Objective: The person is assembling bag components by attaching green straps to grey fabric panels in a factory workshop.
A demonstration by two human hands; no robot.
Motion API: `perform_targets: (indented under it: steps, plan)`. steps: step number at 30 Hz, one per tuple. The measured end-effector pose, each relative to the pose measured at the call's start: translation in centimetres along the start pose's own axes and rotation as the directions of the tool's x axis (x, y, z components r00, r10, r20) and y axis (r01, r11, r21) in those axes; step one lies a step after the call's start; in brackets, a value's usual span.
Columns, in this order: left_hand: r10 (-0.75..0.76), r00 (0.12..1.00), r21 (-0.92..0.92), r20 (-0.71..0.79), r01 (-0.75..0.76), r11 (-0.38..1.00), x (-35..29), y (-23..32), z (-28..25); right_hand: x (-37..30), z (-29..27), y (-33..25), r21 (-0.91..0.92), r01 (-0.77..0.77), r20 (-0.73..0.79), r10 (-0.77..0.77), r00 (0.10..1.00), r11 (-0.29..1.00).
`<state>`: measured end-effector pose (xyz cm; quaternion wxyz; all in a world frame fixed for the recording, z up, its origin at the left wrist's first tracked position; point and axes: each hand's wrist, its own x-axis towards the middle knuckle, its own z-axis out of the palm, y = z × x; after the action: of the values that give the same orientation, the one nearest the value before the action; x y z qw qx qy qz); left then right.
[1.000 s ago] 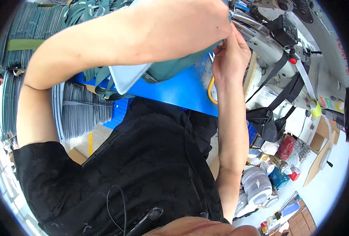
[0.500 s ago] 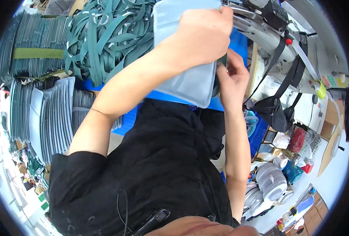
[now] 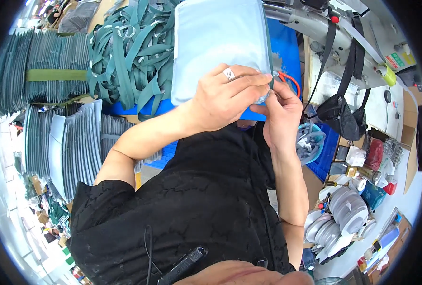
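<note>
A pale blue, glossy rectangular panel (image 3: 219,40) with rounded corners and a dark green right edge lies in front of me over a blue surface. My left hand (image 3: 232,95), wearing a ring, is closed on the panel's near right corner, its fingers bent over the top face. Right beside it, my right hand (image 3: 283,107) pinches the same corner at the edge with thumb and fingers. The fingertips of both hands almost meet there. What lies between them at the edge is mostly hidden.
Left of the panel lies a heap of dark green straps (image 3: 130,52). Stacked green-edged panels (image 3: 56,57) and more pale stacked panels (image 3: 78,142) stand farther left. A sewing machine (image 3: 296,19) with hanging black straps is at the right, above a blue crate (image 3: 322,156).
My left hand has moved toward me, from the panel's upper right edge to its near corner. The panel has turned and shifted away and left. My right hand has moved slightly nearer.
</note>
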<state>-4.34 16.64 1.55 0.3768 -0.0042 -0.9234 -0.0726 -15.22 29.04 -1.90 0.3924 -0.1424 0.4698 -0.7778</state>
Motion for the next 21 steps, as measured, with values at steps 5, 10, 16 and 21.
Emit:
perform_targets:
  steps: [5, 10, 16, 21]
  plan:
    - [0.052, 0.997, 0.056, 0.049, -0.054, 0.997, 2.5, -2.3, -1.0, 2.4, 1.6, 0.2, 0.094, -0.045, -0.011, 0.047, 0.999, 0.995]
    - [0.104, 0.988, 0.102, 0.113, -0.116, 0.988, 4.5, -5.2, -1.2, 5.3, 2.9, 0.2, 0.128, -0.042, -0.013, 0.044, 0.999, 0.991]
    - [0.157, 0.972, 0.128, 0.175, -0.180, 0.975, 6.9, -8.9, -1.4, 9.0, 4.1, -0.1, 0.117, -0.046, -0.003, 0.047, 0.999, 0.992]
    - [0.223, 0.948, 0.177, 0.226, -0.265, 0.948, 8.8, -12.0, -1.0, 11.8, 5.8, -1.3, 0.134, -0.048, -0.038, 0.053, 0.998, 0.990]
